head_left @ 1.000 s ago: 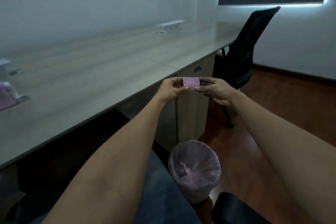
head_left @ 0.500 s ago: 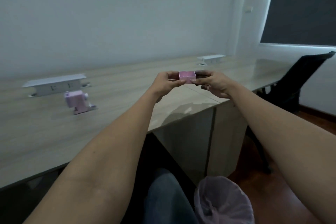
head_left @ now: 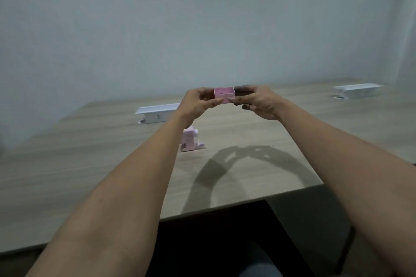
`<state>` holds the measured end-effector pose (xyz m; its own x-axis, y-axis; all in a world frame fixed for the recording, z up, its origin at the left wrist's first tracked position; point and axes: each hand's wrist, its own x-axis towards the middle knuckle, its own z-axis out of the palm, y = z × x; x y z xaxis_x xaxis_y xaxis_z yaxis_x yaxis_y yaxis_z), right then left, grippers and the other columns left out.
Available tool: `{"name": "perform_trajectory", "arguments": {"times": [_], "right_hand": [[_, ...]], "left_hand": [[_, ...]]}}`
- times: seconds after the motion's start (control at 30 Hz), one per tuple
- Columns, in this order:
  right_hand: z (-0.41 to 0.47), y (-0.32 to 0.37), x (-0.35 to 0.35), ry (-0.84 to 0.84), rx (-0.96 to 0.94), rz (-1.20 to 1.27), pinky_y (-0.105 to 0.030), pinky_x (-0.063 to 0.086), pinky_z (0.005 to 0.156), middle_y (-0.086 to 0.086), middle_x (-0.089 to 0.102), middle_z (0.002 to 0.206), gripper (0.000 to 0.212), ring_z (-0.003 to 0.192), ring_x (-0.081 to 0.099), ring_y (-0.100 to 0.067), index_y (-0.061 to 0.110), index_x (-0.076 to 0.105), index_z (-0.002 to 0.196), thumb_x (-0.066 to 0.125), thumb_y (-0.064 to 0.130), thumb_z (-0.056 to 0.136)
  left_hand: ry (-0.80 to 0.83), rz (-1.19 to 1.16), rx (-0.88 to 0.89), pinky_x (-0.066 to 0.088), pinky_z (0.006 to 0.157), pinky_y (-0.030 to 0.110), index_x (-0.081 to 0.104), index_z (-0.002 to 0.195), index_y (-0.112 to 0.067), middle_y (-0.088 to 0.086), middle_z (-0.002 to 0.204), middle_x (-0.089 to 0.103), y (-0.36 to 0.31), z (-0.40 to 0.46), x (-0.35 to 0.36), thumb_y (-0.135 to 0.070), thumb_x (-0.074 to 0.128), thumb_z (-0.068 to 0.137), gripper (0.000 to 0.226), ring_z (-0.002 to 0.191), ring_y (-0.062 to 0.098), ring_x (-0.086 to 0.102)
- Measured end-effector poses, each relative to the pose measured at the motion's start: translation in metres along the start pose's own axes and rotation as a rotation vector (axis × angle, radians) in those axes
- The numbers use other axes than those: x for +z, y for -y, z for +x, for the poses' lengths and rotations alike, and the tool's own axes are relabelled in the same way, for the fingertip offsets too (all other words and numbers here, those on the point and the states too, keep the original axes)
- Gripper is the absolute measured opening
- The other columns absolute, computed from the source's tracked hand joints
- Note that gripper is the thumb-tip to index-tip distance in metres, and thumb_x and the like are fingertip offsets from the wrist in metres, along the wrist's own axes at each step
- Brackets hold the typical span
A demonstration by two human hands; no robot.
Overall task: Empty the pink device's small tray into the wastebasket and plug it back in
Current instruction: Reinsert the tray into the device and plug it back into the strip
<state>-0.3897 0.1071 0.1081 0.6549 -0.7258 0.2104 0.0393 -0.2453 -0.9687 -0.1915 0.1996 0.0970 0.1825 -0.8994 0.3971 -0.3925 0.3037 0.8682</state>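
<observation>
Both forearms are bare from the bottom edge all the way to the wrists, no sleeves showing, no watch, no bands. The left hand (head_left: 198,102) is bare, no rings in sight. The right hand (head_left: 258,102) is bare too, no glove. Down at the bottom edge, a patch of blue-grey trousers (head_left: 258,269) shows on the lap.

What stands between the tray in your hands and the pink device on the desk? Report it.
Nothing visible on the desk blocks the way. The small pink tray is held up by both hands; the left forearm crosses in front of the pink device, hiding part of it.
</observation>
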Motion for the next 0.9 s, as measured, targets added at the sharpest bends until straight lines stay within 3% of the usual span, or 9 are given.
{"name": "perform_trajectory", "arguments": {"times": [0.1,0.2,0.27,0.5,0.73,0.9], "right_hand": [[0.032,-0.01,0.035,0.058,0.007,0.021,-0.026,0.041,0.083,-0.002,0.071,0.105,0.045,0.086,0.06,-0.012,0.007,0.069,0.128,0.077,0.003,0.084],[0.058,-0.024,0.064,0.103,0.02,0.027,-0.026,0.041,0.081,0.004,0.074,0.094,0.044,0.082,0.062,-0.011,0.008,0.069,0.128,0.077,0.004,0.084],[0.072,-0.036,0.081,0.135,0.034,0.007,-0.028,0.042,0.081,0.005,0.075,0.091,0.045,0.084,0.063,-0.012,0.01,0.069,0.128,0.079,0.01,0.083],[0.1,-0.076,0.104,0.142,0.084,-0.099,-0.03,0.044,0.084,0.001,0.074,0.124,0.049,0.106,0.064,-0.015,0.016,0.071,0.127,0.083,0.024,0.08],[0.1,-0.109,0.109,0.15,0.139,-0.127,-0.032,0.041,0.087,0.004,0.068,0.132,0.051,0.119,0.058,-0.015,0.016,0.068,0.131,0.08,0.024,0.082],[0.101,-0.118,0.106,0.161,0.146,-0.102,-0.031,0.042,0.087,0.002,0.069,0.131,0.048,0.117,0.059,-0.015,0.019,0.069,0.13,0.079,0.023,0.084]], "left_hand": [[-0.061,0.024,-0.035,0.056,0.094,0.028,0.07,0.126,-0.005,0.01,0.119,0.076,0.018,-0.002,-0.041,-0.016,0.08,0.085,0.043,0.106,0.02,0.072],[-0.092,0.03,-0.079,0.057,0.085,0.02,0.068,0.128,-0.003,0.013,0.121,0.075,0.038,-0.008,-0.072,-0.013,0.079,0.086,0.045,0.101,0.017,0.071],[-0.111,0.019,-0.109,0.055,0.087,0.018,0.066,0.13,-0.002,0.012,0.122,0.075,0.051,-0.014,-0.092,-0.013,0.078,0.086,0.046,0.098,0.012,0.072],[-0.221,-0.001,-0.201,0.055,0.082,0.01,0.065,0.13,0.001,0.015,0.124,0.072,0.095,-0.045,-0.142,-0.008,0.078,0.086,0.047,0.106,0.016,0.069],[-0.238,-0.029,-0.318,0.055,0.099,0.025,0.06,0.131,0.004,0.018,0.125,0.07,0.138,-0.069,-0.157,-0.003,0.077,0.085,0.05,0.116,0.026,0.068],[-0.197,-0.013,-0.379,0.059,0.08,0.018,0.059,0.133,0.005,0.02,0.125,0.07,0.158,-0.078,-0.143,-0.003,0.078,0.084,0.053,0.106,0.024,0.069]]}}
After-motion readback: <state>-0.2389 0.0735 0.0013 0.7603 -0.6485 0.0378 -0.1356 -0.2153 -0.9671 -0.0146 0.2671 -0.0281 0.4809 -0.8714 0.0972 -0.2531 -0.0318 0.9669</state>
